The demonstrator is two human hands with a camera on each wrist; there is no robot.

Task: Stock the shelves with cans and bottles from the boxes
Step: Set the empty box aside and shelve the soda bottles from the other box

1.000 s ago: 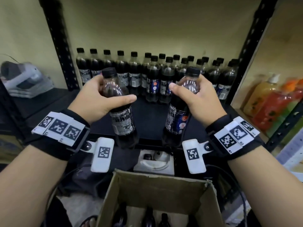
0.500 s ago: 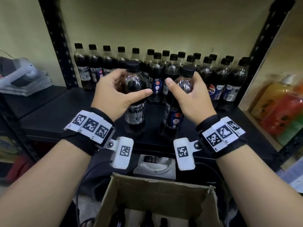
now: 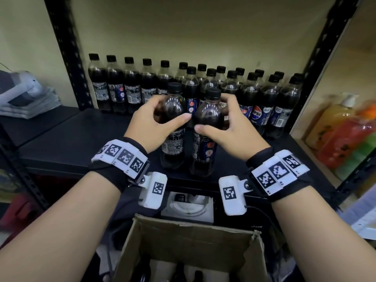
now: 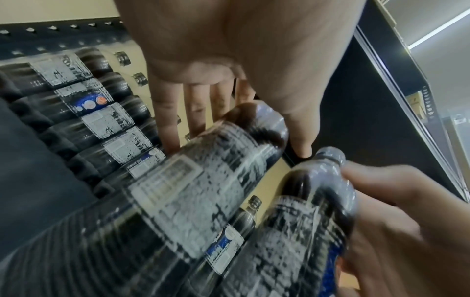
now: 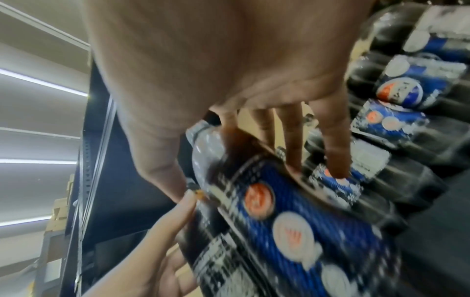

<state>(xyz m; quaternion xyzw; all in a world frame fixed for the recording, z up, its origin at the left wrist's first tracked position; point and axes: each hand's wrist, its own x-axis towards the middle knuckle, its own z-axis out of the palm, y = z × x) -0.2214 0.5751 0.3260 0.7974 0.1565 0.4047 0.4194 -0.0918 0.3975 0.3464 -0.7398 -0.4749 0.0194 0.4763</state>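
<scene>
Left hand [image 3: 156,124] grips a cola bottle [image 3: 173,127] by its shoulder, upright over the black shelf [image 3: 67,147]; just beside it, right hand [image 3: 227,131] clamps a second bottle [image 3: 205,137]. Stocked bottles [image 3: 130,86] line the shelf's back; the box [image 3: 189,243] sits below

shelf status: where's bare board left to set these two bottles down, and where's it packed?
Free: the black shelf front-left, bordered by the left upright, the single back row of bottles and the front edge. Crowded: the right half, where bottles stand two rows deep up to the right upright. The left hand and right hand each hold a bottle just ahead of the rows.
</scene>
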